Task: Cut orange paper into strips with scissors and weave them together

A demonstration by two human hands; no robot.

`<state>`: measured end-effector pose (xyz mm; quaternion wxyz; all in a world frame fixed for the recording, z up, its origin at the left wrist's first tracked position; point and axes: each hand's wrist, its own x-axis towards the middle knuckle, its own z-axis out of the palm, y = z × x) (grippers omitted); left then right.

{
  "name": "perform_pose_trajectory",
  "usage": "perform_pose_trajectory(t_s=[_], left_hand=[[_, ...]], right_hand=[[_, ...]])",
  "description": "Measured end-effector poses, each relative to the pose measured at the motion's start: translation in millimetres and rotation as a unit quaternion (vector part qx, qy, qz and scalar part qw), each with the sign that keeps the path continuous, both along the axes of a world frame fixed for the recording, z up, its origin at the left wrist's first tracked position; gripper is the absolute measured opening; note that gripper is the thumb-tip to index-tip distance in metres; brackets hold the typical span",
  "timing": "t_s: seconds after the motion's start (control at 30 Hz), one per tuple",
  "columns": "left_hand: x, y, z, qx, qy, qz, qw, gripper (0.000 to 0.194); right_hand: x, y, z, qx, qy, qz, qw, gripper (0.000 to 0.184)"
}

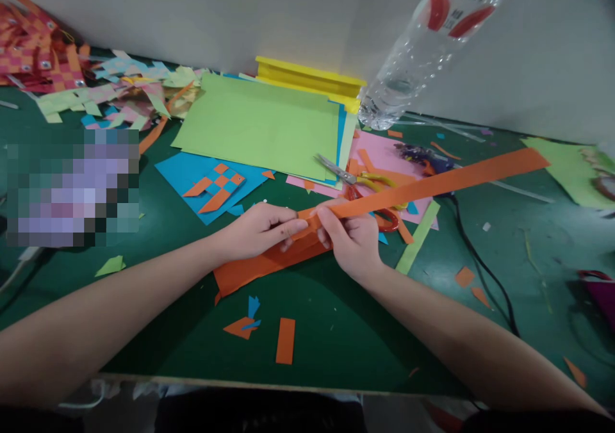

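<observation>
An orange paper strip stretches from between my two hands toward the upper right. My left hand pinches its near end, thumb on top. Close beside it, my right hand grips the strip between thumb and fingers. Below the hands lies a wider piece of orange paper, partly covered by them. Scissors with yellow and red handles rest just behind the strip, which hides part of them. A woven blue and orange paper fish lies on a blue sheet beyond my left hand.
Green sheets are stacked at the back by a yellow holder. A plastic bottle leans right of it. Paper scraps and woven fish pile up back left. A black cable crosses the right side.
</observation>
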<state>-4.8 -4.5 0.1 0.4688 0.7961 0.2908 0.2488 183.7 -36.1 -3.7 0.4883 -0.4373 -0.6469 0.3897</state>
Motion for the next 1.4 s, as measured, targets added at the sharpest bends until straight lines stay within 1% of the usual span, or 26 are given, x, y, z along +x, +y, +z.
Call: perform_pose_trajectory(t_s=[0.07,0.1,0.2,0.3,0.37,0.47,0.57,0.73,0.87,0.97,1.03,1.13,1.2,1.27,1.33,1.4], left_hand=[[0.0,-0.1,0.4,-0.002,0.002,-0.002,1.000,0.046],[0.1,-0.1,0.5,-0.004,0.003,0.000,1.000,0.047],[0.2,-0.2,0.3,-0.007,0.011,0.007,1.000,0.049],[0.1,-0.2,-0.8,-0.006,0.017,0.005,1.000,0.048],[-0.4,-0.4,-1.4,-0.007,0.014,0.002,1.000,0.047],[-1.4,-0.7,-1.3,-0.015,0.001,-0.002,1.000,0.052],[-2.2,-0.9,0.4,-0.035,-0.009,0.000,0.999,0.060],[-1.7,-0.9,3.6,-0.070,-0.028,0.019,0.997,0.061],[-0.9,0.6,2.8,-0.122,-0.080,0.034,0.989,0.058],[-0.6,2.4,-0.3,-0.156,-0.123,0.038,0.979,0.056],[-0.7,3.4,-2.4,-0.166,-0.143,0.041,0.975,0.054],[-0.6,4.0,-3.8,-0.155,-0.148,0.050,0.975,0.049],[-0.3,3.9,-3.6,-0.143,-0.144,0.058,0.977,0.046],[0.0,3.6,-2.6,-0.133,-0.135,0.058,0.980,0.044],[0.1,2.9,-1.1,-0.127,-0.125,0.054,0.983,0.042],[0.0,1.6,0.6,-0.101,-0.109,0.053,0.988,0.042]], right_hand=[[0.4,2.0,0.6,-0.015,-0.004,0.018,1.000,0.022],[0.6,3.0,0.7,-0.025,-0.003,0.030,0.999,0.017],[0.9,5.1,0.4,-0.048,-0.005,0.062,0.997,0.016],[0.5,4.9,-0.7,-0.056,-0.007,0.073,0.996,0.019],[0.2,4.1,-1.5,-0.057,-0.002,0.068,0.996,0.019],[0.8,4.0,-2.9,-0.056,0.028,0.053,0.997,0.020],[2.5,5.7,-4.9,-0.035,0.054,0.034,0.997,0.025],[4.2,8.2,-9.0,0.000,0.082,0.065,0.994,0.031],[4.6,7.5,-10.8,0.004,0.053,0.042,0.998,0.030],[5.2,4.3,-9.7,0.017,0.005,0.035,0.999,0.027],[5.4,0.8,-8.0,0.031,-0.036,0.044,0.998,0.022],[4.9,-5.1,-6.3,0.030,-0.072,0.074,0.994,0.014],[4.3,-7.7,-6.5,0.013,-0.065,0.094,0.993,0.013],[3.7,-8.1,-7.4,0.003,-0.050,0.100,0.994,0.011],[3.4,-6.6,-7.6,0.001,-0.049,0.098,0.994,0.013],[3.3,-4.2,-6.8,0.008,-0.075,0.096,0.992,0.021]])
